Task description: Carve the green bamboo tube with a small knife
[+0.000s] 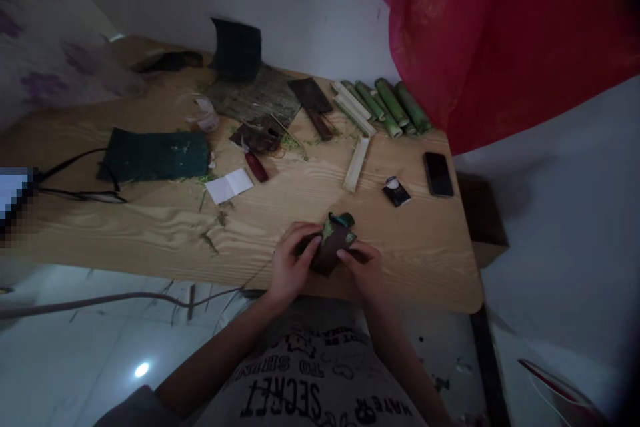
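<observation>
Near the front edge of the table, both hands grip a bent dark brown sheet that looks like sandpaper, with green dust along its upper edge. My left hand pinches its left side, thumb on the near face. My right hand holds the right side, with its thumb also pressed on the near face. A dark green curl sticks out at the top; I cannot tell whether it is part of the sheet or a separate piece. What lies inside the fold is hidden.
Green bamboo pieces lie at the back right, a split strip before them. A phone and small black packet lie right. Left are a red-handled knife, white paper, a dark green sheet and glasses.
</observation>
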Demonstrator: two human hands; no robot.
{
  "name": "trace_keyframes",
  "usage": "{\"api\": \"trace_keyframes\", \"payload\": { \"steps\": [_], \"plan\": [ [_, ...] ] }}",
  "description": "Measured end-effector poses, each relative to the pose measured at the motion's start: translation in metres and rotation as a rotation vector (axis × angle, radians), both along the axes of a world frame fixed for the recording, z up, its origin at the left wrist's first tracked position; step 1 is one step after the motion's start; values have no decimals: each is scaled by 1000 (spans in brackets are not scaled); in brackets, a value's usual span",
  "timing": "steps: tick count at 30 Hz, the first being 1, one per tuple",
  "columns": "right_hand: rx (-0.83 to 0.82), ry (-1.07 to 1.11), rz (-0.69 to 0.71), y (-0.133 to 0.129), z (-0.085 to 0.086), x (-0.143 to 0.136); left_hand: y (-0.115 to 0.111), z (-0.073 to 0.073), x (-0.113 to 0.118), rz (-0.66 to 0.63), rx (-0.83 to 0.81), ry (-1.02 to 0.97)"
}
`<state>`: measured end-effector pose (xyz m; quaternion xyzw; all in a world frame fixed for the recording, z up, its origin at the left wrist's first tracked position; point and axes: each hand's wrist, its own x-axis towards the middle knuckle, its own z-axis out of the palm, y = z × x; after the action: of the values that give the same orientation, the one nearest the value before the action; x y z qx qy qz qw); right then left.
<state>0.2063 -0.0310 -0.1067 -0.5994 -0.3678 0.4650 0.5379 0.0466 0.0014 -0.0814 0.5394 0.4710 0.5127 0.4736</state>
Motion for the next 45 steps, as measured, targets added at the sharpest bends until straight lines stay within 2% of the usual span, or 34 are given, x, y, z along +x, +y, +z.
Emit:
{"api": "trace_keyframes", "payload": {
  "steps": [2, 4, 9, 11, 14, 16, 20, 26, 29, 32, 34, 36, 38, 41, 45],
  "plan": [
    [9, -14, -9, 1, 7, -2, -4, 1, 0, -49, 80, 102],
    [30, -20, 16, 2, 12, -3, -9, 0, 2, -84, 92, 162],
    [46, -96, 90, 1, 10, -5, -17, -6, 5, -104, -56, 137],
    [55, -116, 41, -1, 5, -6, -17, -6, 6, -99, -118, 107],
    [154, -63, -53, -2, -1, -7, -17, -7, 6, -95, -184, 75],
    [199, -7, -13, -2, 0, -4, -19, -9, 6, -105, -213, 60],
    [174, -5, 150, -7, 6, 1, -24, -15, 6, -104, -252, 61],
    [126, 87, 177, -16, 7, -9, -25, -20, 9, -163, -298, 16],
    [97, 172, 155, -16, 1, -12, -23, -18, 5, -196, -216, 41],
    [94, 179, -27, -12, -2, 2, -20, -12, -15, -200, 15, 253],
    [87, 21, -191, -5, 1, 19, -17, -11, -34, -129, 150, 472],
    [61, -280, -222, 2, 8, 33, -16, -14, -54, -50, 166, 710],
    [58, -616, -83, 11, 15, 38, -17, -19, -68, -60, 147, 866],
    [131, -970, 150, 25, 16, 31, -20, -30, -76, -113, 138, 907],
    [216, -1183, 197, 41, 0, 21, -21, -40, -73, -63, 119, 833]
  ]
}}
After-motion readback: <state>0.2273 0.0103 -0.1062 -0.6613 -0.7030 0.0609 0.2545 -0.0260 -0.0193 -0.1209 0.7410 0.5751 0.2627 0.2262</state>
